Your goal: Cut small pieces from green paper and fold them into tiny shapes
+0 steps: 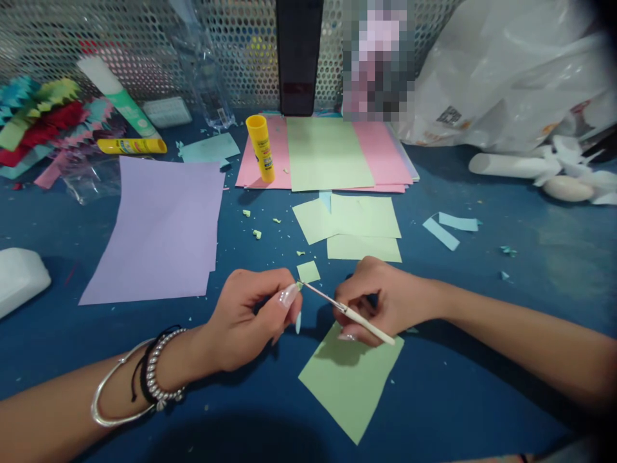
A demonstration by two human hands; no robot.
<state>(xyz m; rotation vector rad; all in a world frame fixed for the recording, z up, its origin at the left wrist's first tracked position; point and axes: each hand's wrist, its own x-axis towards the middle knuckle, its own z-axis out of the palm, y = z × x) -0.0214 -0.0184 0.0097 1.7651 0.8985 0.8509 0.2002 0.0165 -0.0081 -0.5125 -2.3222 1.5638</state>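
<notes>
My left hand (255,315) is closed in a pinch on a tiny piece of green paper (299,285), mostly hidden by the thumb and fingertips. My right hand (385,292) grips small scissors (369,325) with a white handle, their thin blade tips touching the paper at my left fingertips. Beneath the right hand lies a larger green paper sheet (359,386), turned cornerwise. Just beyond my fingertips is a little green paper square (310,271). Farther back, several pale green paper pieces (366,217) overlap on the blue table.
Purple sheets (164,231) lie at left, near a white object (19,280). A yellow glue stick (261,149) stands by stacked pink paper (385,161). A phone (299,58) leans against the mesh (241,38). Blue strips (441,233) and a plastic bag (501,77) are right.
</notes>
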